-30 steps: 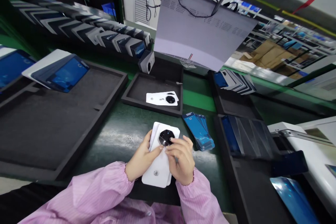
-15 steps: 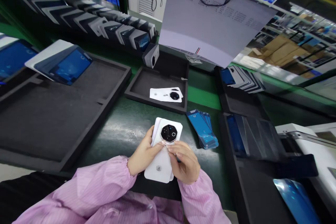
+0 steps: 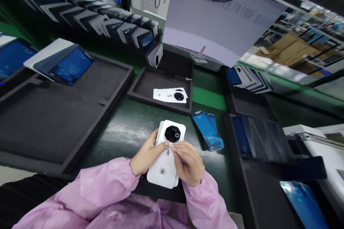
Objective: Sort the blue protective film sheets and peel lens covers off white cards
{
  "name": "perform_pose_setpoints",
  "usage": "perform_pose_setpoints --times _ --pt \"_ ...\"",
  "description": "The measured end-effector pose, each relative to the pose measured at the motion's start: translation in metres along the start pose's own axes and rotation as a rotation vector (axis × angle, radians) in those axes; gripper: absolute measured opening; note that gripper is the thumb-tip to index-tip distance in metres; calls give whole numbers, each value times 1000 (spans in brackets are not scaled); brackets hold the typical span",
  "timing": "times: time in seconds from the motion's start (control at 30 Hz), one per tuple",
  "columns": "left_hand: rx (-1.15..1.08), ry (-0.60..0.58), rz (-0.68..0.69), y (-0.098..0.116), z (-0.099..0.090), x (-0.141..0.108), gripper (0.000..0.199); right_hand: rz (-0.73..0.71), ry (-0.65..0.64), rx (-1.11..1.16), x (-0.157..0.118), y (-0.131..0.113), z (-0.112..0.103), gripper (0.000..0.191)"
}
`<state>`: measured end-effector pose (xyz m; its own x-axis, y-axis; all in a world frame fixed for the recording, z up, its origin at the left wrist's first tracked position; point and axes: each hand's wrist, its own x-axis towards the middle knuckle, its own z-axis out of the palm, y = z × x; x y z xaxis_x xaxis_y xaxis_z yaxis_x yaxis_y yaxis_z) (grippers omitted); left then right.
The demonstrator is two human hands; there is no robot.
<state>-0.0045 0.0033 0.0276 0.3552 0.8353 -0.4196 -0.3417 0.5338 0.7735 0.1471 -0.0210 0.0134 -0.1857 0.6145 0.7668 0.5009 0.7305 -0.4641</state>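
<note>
Low in the middle of the head view, a white panel (image 3: 162, 171) with a black octagonal camera piece (image 3: 172, 134) lies over another white panel, whose edges show beside it. My left hand (image 3: 147, 155) grips the left side of the stack, thumb on top below the camera piece. My right hand (image 3: 189, 164) is at the right side, its fingers bent together over the panel's face near the other thumb. Whatever its fingertips pinch, if anything, is too small to make out. Dark print shows just below the fingertips.
A small black tray (image 3: 158, 105) ahead holds white panels (image 3: 163, 95). Blue film sheets (image 3: 206, 132) lie fanned at the right. A large black tray (image 3: 107, 111) is at the left, another tray (image 3: 236, 171) at the right. A grey monitor-like panel (image 3: 212, 18) stands beyond.
The upper white panel has shifted slightly over the one beneath, and dark print on it is now visible. Both hands stay nearly in place, with small finger movement.
</note>
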Motion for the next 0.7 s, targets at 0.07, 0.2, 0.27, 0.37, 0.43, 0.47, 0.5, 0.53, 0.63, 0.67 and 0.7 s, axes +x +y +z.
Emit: perform_pose_setpoints --times 0.07,0.2,0.27,0.37,0.43,0.47,0.5,0.53,0.63,0.67,0.7 --pt "2 5 -4 0 0 0 57 7 -8 -8 1 0 0 50" --pt "8 11 1 -2 -1 0 56 0 -8 -10 2 -1 -1 49" --pt "9 4 1 -3 -1 0 55 -6 -5 -9 2 -1 -1 50" --pt "19 -1 11 -3 -2 0 56 -4 -10 -19 3 -1 -2 49" --pt "33 8 24 -3 -2 1 57 1 -15 -33 3 -1 -2 47" --pt "39 12 31 -3 -2 1 58 3 -17 -39 2 -1 -2 45" --pt "45 13 36 -3 -2 1 58 6 -18 -44 2 -1 -2 44" --pt "50 14 40 -3 -2 1 57 8 -20 -49 2 -1 -2 42" --pt "53 12 42 -2 0 0 56 16 -19 -75 3 -2 -2 41" --pt "49 7 41 -1 0 0 56 23 -14 -101 3 -2 -3 41" --pt "43 -1 43 -1 1 -1 55 40 -5 -143 4 -2 -4 41"
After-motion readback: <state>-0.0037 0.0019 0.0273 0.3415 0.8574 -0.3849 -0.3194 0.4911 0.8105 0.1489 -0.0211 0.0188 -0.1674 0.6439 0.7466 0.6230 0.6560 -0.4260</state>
